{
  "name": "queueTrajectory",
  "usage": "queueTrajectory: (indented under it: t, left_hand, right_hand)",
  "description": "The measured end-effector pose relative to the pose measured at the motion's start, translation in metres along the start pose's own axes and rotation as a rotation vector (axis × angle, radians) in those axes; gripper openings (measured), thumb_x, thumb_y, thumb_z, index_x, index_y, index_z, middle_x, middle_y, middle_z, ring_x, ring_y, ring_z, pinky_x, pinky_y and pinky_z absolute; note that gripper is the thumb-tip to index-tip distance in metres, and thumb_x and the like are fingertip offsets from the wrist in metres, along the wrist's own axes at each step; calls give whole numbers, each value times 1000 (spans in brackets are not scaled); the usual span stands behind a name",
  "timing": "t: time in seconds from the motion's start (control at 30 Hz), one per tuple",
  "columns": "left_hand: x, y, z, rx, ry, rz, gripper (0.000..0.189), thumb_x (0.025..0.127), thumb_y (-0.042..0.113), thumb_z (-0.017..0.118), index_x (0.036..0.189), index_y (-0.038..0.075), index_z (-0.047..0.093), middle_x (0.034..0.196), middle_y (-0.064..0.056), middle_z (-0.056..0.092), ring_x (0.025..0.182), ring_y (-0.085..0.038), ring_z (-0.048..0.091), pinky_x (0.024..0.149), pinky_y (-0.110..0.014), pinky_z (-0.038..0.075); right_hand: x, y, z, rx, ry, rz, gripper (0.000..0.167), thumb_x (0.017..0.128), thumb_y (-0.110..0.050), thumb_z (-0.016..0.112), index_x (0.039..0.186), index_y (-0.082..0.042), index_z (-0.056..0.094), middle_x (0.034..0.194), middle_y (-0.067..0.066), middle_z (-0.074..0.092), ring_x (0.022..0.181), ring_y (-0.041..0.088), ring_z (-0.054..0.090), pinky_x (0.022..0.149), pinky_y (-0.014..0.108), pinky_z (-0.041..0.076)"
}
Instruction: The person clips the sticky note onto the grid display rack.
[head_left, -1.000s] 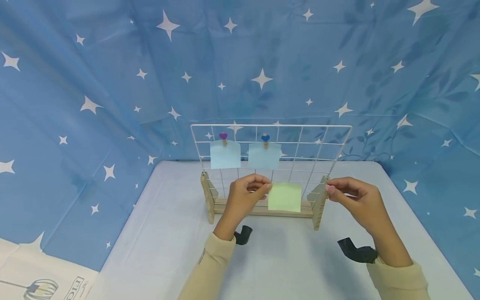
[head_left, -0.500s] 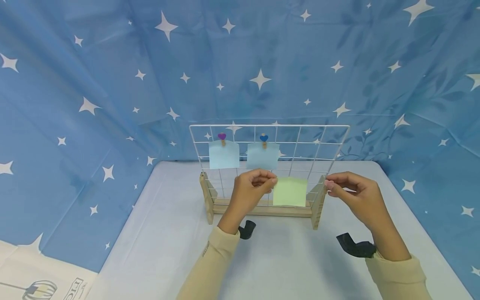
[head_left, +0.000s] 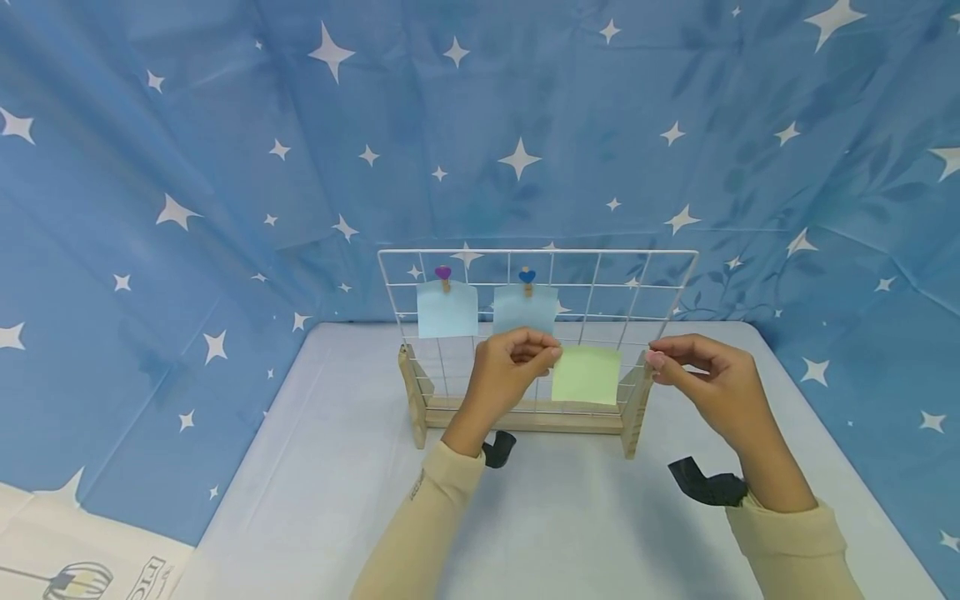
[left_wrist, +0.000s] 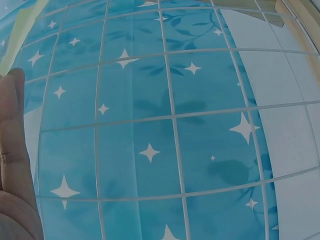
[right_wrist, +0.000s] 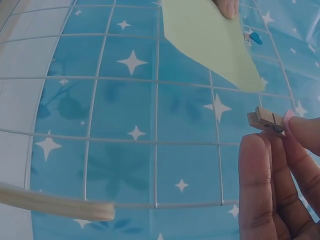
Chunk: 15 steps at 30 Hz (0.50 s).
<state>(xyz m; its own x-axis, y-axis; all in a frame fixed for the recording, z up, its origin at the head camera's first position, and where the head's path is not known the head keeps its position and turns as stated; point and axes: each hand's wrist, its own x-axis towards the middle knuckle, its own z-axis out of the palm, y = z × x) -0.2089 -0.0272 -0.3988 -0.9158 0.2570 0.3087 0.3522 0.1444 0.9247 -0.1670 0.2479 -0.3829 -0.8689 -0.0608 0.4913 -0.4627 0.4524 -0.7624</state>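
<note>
My left hand (head_left: 510, 371) pinches a pale green paper note (head_left: 587, 375) by its upper left corner. The note hangs in front of a white wire grid (head_left: 538, 251) on a wooden stand. To its right, my right hand (head_left: 708, 371) pinches a small wooden clothespin (right_wrist: 267, 118) with a pink piece on it, best seen in the right wrist view. Two light blue notes hang on the grid. The left one (head_left: 447, 310) is under a purple heart clip (head_left: 443, 273), the other (head_left: 525, 308) under a blue heart clip (head_left: 527, 276).
Wooden feet (head_left: 633, 417) support the grid at both ends, joined by a wooden bar (head_left: 525, 419). A white table (head_left: 330, 492) lies beneath. Blue star-patterned cloth (head_left: 225, 150) surrounds the back and sides. A printed beige cloth (head_left: 90, 542) shows at lower left.
My left hand has carried the green note up and to the right, closer to the right hand. The right hand has risen slightly, still pinching the clothespin.
</note>
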Motion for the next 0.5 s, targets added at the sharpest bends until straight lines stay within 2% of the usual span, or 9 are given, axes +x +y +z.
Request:
queueTrajectory:
  t: [0.17, 0.33, 0.5]
  left_hand:
    - [4, 2, 1, 18, -3, 11, 12, 103, 15, 76, 108, 5, 81, 97, -8, 81, 88, -30, 77, 81, -39, 67]
    - [8, 4, 2, 30, -9, 18, 12, 104, 16, 76, 108, 6, 81, 98, -7, 81, 87, -25, 77, 80, -32, 66]
    - [11, 4, 3, 31, -8, 23, 12, 103, 16, 77, 108, 6, 81, 97, -8, 81, 86, -27, 78, 78, -27, 64]
  right_hand:
    - [3, -2, -1, 17, -8, -4, 15, 98, 6, 75, 112, 11, 75, 102, -23, 73, 85, -3, 72, 82, 10, 57]
    - [6, -3, -1, 15, 1, -6, 15, 97, 7, 75, 112, 9, 76, 101, -24, 74, 84, -3, 72, 82, 10, 56]
    - [10, -1, -2, 7, 11, 8, 16, 96, 8, 77, 112, 9, 77, 100, -26, 73, 83, -4, 71, 81, 8, 55]
